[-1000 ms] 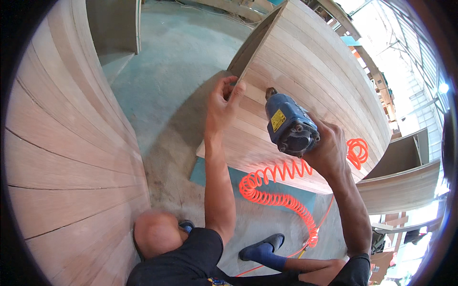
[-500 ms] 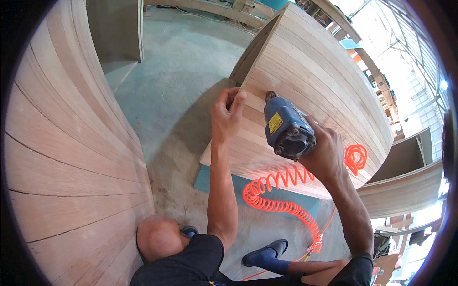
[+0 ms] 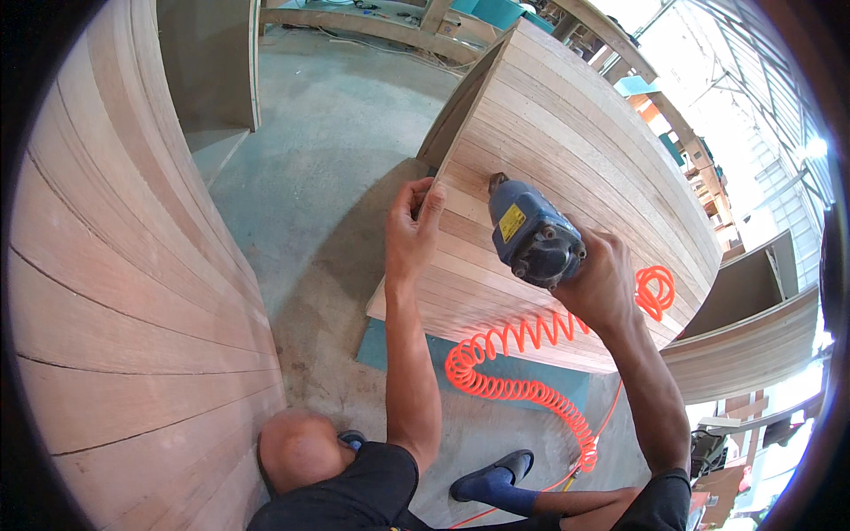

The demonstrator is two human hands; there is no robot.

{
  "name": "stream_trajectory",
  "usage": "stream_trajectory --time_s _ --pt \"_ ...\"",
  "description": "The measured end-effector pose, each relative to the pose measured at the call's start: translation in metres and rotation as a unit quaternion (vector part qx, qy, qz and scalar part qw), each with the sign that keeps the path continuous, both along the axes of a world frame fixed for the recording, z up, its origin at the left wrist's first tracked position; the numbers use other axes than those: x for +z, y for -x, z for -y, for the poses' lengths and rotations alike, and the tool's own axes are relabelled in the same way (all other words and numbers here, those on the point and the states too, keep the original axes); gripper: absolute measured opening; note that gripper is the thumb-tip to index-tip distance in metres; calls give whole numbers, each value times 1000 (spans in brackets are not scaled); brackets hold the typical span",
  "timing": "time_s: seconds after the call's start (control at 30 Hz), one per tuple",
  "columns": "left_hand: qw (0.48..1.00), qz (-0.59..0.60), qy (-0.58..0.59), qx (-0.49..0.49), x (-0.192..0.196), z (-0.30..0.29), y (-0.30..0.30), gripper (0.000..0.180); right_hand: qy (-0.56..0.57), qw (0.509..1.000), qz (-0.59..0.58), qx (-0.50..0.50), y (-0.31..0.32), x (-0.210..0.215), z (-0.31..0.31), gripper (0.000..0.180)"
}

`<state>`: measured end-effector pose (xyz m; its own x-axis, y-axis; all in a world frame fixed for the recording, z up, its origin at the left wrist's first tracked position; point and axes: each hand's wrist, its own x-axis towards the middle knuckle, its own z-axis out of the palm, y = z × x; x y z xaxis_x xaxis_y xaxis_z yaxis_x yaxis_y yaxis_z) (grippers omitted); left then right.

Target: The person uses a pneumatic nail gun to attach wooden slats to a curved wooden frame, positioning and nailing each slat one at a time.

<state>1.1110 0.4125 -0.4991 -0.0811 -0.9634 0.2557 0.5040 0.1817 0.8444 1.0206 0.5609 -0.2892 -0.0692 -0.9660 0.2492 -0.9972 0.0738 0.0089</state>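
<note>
A blue air nail gun [image 3: 538,232] with a yellow label is gripped in my right hand [image 3: 604,276]. Its nose rests on or just over the slatted face of a large curved wooden piece [image 3: 575,146], near its left edge. My left hand [image 3: 413,223] pinches that edge, thumb on the slatted face and fingers curled behind it, partly hidden. An orange coiled air hose [image 3: 522,388] hangs below my right hand and loops across the lower slats. The handle and trigger are hidden by my right hand.
Another large slatted wooden piece [image 3: 142,292] stands close on the left. A blue-green mat or board [image 3: 381,347] lies under the worked piece on the concrete floor [image 3: 319,115]. A curved wooden shell [image 3: 753,350] sits at the right, with a workbench beam [image 3: 372,22] at the back.
The view has shifted slightly, so the wooden piece and my left hand appear a little lower and further left. The nail gun stays near the same edge, still in my right hand.
</note>
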Motion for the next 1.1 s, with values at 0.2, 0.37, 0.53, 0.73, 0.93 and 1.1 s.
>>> stream_trajectory --time_s 0.2,0.37,0.53,0.73,0.93,1.1 --pt "1000 -10 0 -6 -4 2 2 41 -2 1000 8 1 5 0 5 37" --pt "1000 13 14 1 -3 6 -3 41 -13 1000 5 -19 0 5 8 35" --pt "1000 -13 -5 -12 -2 -1 7 42 11 1000 13 -21 8 2 4 35" --pt "1000 13 -3 -6 0 0 -5 42 15 999 43 -17 7 10 6 29" --pt "1000 -11 -3 -15 2 -2 2 43 17 1000 24 8 14 32 17 17" --pt "1000 1 -13 -25 -1 1 -1 42 25 999 14 -20 9 33 23 12"
